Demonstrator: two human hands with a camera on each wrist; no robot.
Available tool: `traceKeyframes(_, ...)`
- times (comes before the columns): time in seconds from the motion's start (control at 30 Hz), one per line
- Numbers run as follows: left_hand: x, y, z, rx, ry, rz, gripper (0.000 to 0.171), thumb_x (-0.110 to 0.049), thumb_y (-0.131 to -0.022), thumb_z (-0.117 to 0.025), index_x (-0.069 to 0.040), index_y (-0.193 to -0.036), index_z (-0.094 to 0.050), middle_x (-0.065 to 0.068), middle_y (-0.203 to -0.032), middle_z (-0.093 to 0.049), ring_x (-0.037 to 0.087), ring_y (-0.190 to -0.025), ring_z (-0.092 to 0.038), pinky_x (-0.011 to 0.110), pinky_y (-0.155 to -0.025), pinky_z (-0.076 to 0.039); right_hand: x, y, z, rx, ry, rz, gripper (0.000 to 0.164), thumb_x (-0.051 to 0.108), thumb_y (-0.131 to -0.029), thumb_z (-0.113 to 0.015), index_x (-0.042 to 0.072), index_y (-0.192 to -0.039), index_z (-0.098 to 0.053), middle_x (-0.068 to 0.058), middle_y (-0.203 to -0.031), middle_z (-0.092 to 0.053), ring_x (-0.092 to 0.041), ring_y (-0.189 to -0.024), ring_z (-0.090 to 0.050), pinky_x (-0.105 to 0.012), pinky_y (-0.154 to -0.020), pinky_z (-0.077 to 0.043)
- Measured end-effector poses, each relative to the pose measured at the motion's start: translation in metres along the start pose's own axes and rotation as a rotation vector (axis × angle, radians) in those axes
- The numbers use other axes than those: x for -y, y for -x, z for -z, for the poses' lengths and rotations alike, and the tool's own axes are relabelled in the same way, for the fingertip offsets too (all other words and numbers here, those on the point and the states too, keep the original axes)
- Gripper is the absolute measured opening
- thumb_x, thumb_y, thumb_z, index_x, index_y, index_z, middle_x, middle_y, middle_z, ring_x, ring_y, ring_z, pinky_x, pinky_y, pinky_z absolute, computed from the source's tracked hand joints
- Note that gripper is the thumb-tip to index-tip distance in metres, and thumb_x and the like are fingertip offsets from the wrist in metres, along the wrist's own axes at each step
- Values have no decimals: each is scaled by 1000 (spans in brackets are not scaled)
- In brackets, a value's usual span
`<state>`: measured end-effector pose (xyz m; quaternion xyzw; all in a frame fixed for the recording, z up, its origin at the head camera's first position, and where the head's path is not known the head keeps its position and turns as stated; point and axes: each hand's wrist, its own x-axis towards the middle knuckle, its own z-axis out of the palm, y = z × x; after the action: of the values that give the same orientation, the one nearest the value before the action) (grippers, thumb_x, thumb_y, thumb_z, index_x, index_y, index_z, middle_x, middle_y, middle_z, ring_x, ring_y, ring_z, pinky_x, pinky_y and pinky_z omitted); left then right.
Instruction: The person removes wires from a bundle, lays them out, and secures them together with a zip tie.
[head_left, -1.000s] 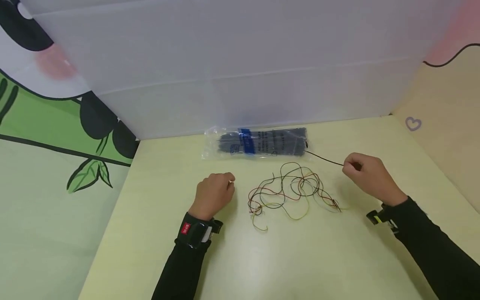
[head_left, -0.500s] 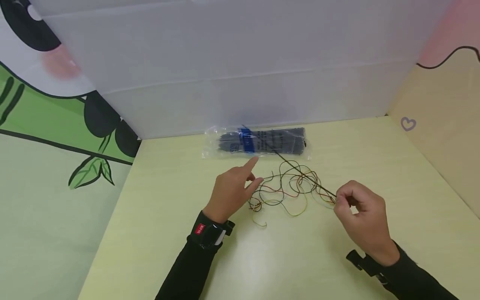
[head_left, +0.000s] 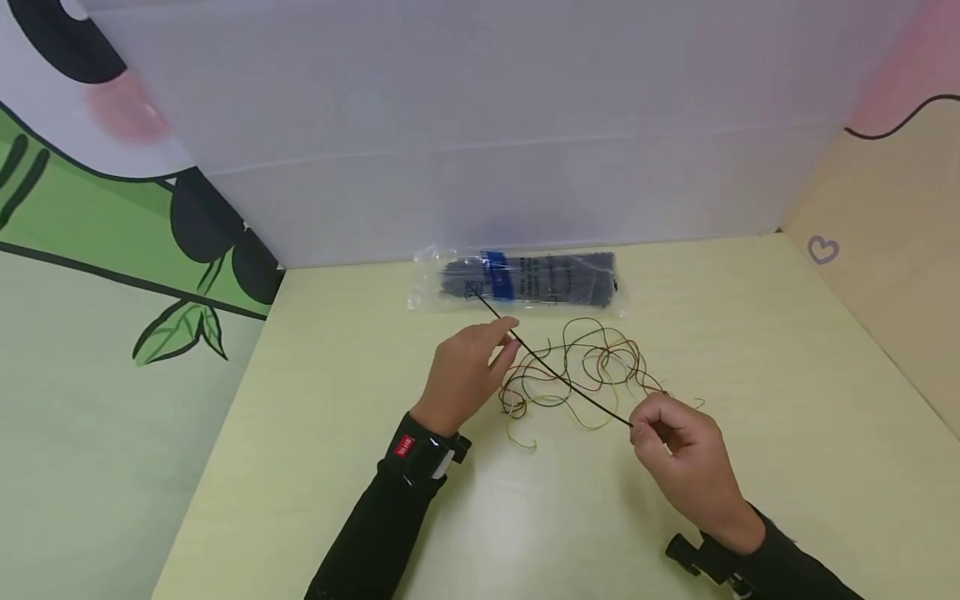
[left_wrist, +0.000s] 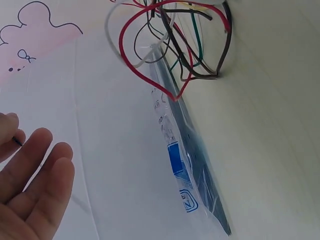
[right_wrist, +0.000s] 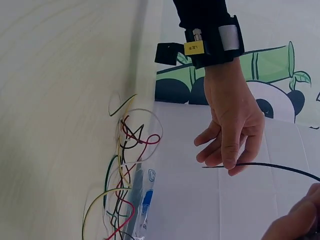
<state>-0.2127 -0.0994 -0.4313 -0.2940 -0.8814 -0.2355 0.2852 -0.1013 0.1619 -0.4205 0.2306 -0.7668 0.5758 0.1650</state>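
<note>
I see both hands on the black cable tie [head_left: 567, 383] now: the right hand [head_left: 682, 458] pinches its near end between thumb and forefinger, and the left hand [head_left: 465, 377] pinches it toward the far end, with a thin tip showing past the fingertips. On my head feed the tie runs slantwise from the right hand up to the left, across the tangle of coloured wires [head_left: 600, 362], its tip overlapping the lower left part of the bag of cable ties [head_left: 551, 279]. The right wrist feed shows it held up off the bench [head_left: 787, 350] and bowing slightly between the hands. A second ago the right hand was farther out toward the bench's right edge, the tie reached from it to the right end of the bag, and the left hand lay curled on the other side of the wires; half a second ago I saw that left forefinger stretched out, apart from the tie. Since then the right hand has come leftward and nearer the bench's front edge. The bag, with its blue label [head_left: 498, 276], lies along the bench's back edge as before, and the wires sit just in front of it, little changed.
</note>
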Motion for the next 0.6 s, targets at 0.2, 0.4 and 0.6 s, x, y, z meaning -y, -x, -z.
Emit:
traceKeyframes(0.2,3,2,-5,9,6,-59,20,-15,-92,-68,-10,-111,-75,2,-93,-75,16,-90,-70,27,-80,-57,-11,-4,0,128,-195,165,34,-23,-89,-35,-4,-100,-61,-2,-71,-51,-10,-64,-48,-26,-68,-41)
traceKeyframes(0.4,-11,1,-7,31,48,-100,19,-12,-90,-70,-8,-108,-75,2,-91,-73,15,-90,-68,26,-82,-57,-18,-15,-5,141,-8,231,41,-21,-85,-52,-7,-123,-58,-3,-100,-65,-6,-64,-54,-17,-65,-46)
traceKeyframes(0.6,-29,2,-15,102,52,-179,16,-14,-90,-70,-10,-104,-77,-2,-88,-73,11,-87,-68,22,-80,-56,-21,-32,-10,47,169,511,18,10,-93,-66,-3,-104,-71,-16,-97,-69,-12,-78,-64,-15,-71,-52)
